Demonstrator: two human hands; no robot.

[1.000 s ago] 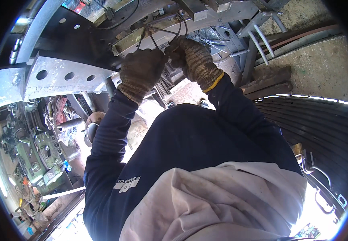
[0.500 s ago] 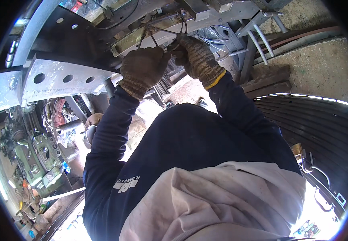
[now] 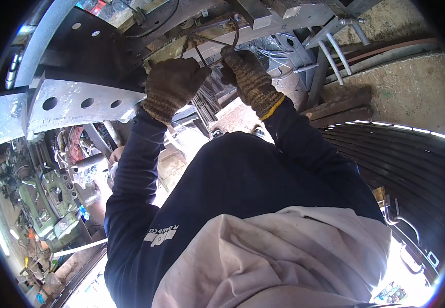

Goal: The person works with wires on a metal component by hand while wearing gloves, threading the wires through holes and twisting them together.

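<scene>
Both of my hands wear knitted work gloves with dark palms. My left hand (image 3: 175,86) is closed in a fist just below a metal frame (image 3: 279,23), its thumb side at the lower end of a thin dark strand (image 3: 200,55). Whether that strand is a cord or a rod I cannot tell. To the right, my right hand (image 3: 252,78) has its fingers closed at the end of a dark curved cord (image 3: 236,32) that loops down from the frame. A gap separates the two hands.
A steel plate with round holes (image 3: 68,100) juts out at the left, near my left forearm. Bundled thin metal rods (image 3: 208,97) lie beyond my hands. Metal bars (image 3: 335,56) stick out at right. Green machinery (image 3: 43,205) stands at lower left.
My hands have moved apart: the left one has shifted left, and the right one slightly down. The cord by my right hand hangs in a wider curve.
</scene>
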